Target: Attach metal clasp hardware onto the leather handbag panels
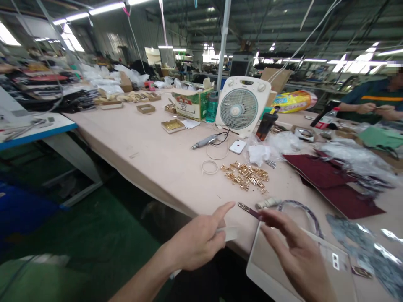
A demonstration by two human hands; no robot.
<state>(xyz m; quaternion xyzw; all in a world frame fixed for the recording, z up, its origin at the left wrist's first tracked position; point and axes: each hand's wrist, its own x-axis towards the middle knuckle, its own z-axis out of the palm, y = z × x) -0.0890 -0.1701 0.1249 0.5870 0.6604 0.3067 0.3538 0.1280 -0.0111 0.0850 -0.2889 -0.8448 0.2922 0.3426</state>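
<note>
Left hand (198, 241) pinching a thin white tab (229, 233), forefinger out. Right hand (296, 256) spread, fingertips meeting a slim maroon strap (250, 210) just ahead, grasp unclear. Probably light, floppy; best pinched near its metal tip (242, 205).

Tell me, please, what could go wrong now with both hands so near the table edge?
1. The tray lies at the edge of the table, under the right hand; a knock might tip it off.
2. The left hand seems to pinch a white piece beyond that edge; if released, it would likely drop.
3. The gold parts lie loose; a sweep could scatter them.
</note>
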